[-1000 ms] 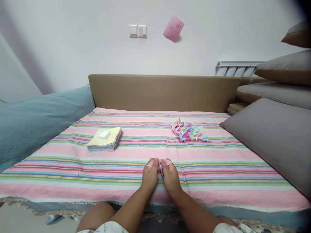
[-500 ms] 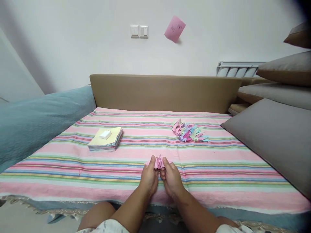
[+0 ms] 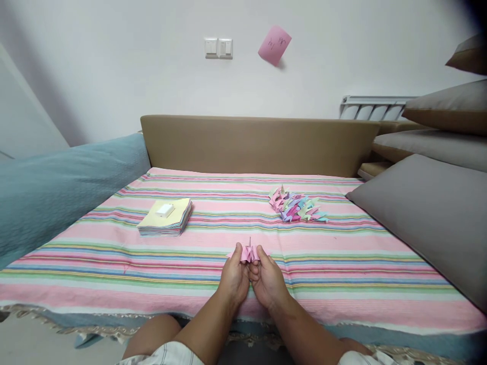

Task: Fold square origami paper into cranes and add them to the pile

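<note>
Between my two hands, above the near middle of the striped cloth, is a pink paper crane point(image 3: 249, 253). My left hand point(image 3: 234, 276) is closed on its left side, thumb on top and fingers beneath. On the opposite side my right hand point(image 3: 269, 279) pinches it in the same way. A thin point of the crane stands up in the middle, and its wings stick out past both thumbs. The fingers under the paper are partly hidden.
A pile of coloured paper cranes point(image 3: 299, 205) lies right of centre. To the left, a stack of paper sheets point(image 3: 167, 223) bears a small white block point(image 3: 165, 210). Grey cushions point(image 3: 426, 203) line the right side of the striped cloth point(image 3: 114, 248).
The crane's middle has spread a little wider between my thumbs, and its upright point shows taller and thinner. My right thumb has shifted slightly right. The pile and the stack have not moved.
</note>
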Tool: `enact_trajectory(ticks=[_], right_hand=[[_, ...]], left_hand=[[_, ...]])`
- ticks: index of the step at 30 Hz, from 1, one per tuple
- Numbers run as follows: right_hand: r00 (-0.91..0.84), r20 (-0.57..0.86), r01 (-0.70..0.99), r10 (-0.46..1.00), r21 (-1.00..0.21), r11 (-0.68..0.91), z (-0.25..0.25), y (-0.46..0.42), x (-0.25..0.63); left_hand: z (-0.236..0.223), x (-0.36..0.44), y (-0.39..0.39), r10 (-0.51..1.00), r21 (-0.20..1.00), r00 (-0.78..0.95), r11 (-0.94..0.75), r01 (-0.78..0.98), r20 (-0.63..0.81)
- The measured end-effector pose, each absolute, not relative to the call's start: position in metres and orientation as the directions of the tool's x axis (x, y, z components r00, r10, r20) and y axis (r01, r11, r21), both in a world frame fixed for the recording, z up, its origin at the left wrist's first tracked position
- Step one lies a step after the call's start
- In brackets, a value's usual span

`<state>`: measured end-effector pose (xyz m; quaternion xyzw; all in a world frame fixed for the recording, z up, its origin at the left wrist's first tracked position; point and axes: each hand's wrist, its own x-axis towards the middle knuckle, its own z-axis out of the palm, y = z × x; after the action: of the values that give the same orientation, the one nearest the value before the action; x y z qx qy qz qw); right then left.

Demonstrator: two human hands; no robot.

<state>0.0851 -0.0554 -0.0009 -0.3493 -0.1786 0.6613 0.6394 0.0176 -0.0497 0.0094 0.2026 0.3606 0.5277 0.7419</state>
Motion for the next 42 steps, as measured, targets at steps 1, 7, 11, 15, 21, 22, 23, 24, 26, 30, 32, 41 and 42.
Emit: enact_trajectory(ticks=[1,7,11,15,21,22,23,24,26,30,32,41,42], right_hand=[[0.059,-0.237,-0.727,0.970,-0.676,-0.121,-0.001,-0.055,0.085],[0.128,-0.195,-0.671,0.972,-0.739,-0.060,-0.006,-0.054,0.088],[0.179,-0.140,-0.587,0.974,-0.809,-0.009,-0.010,-0.053,0.091],[0.177,-0.146,-0.592,0.973,-0.806,-0.013,-0.010,-0.053,0.093],[0.164,-0.149,-0.591,0.975,-0.806,-0.024,-0.010,-0.054,0.092],[0.156,-0.130,-0.573,0.979,-0.819,-0.017,-0.010,-0.054,0.092],[0.146,-0.110,-0.552,0.983,-0.834,-0.011,-0.011,-0.055,0.092],[0.134,-0.090,-0.529,0.987,-0.849,-0.006,-0.011,-0.055,0.092],[0.123,-0.061,-0.484,0.990,-0.875,0.006,-0.012,-0.056,0.092],[0.155,-0.068,-0.461,0.986,-0.888,0.012,-0.014,-0.055,0.092],[0.154,-0.086,-0.474,0.984,-0.881,-0.003,-0.014,-0.055,0.092],[0.064,-0.252,-0.666,0.966,-0.731,-0.147,-0.002,-0.055,0.095],[0.048,-0.264,-0.681,0.963,-0.714,-0.161,-0.001,-0.055,0.095]], left_hand=[[0.009,0.018,-0.050,0.929,0.681,0.184,0.361,-0.636,-0.321],[0.007,0.019,-0.049,0.969,0.731,0.152,0.246,-0.637,-0.194],[0.009,0.018,-0.051,0.981,0.773,0.169,0.178,-0.609,-0.093],[0.010,0.016,-0.052,0.979,0.780,0.196,0.171,-0.602,-0.064],[0.008,0.018,-0.051,0.982,0.797,0.178,0.156,-0.584,-0.061],[0.008,0.019,-0.051,0.984,0.808,0.168,0.143,-0.571,-0.056],[0.007,0.020,-0.051,0.986,0.818,0.158,0.133,-0.559,-0.053],[0.006,0.020,-0.051,0.987,0.826,0.149,0.127,-0.550,-0.052],[0.004,0.020,-0.051,0.988,0.833,0.144,0.124,-0.540,-0.054],[0.001,0.020,-0.051,0.988,0.848,0.144,0.123,-0.516,-0.056],[0.001,0.020,-0.051,0.988,0.857,0.140,0.130,-0.499,-0.068],[0.004,0.019,-0.049,0.966,0.759,0.177,0.256,-0.599,-0.186],[0.004,0.019,-0.049,0.965,0.750,0.173,0.261,-0.608,-0.196]])
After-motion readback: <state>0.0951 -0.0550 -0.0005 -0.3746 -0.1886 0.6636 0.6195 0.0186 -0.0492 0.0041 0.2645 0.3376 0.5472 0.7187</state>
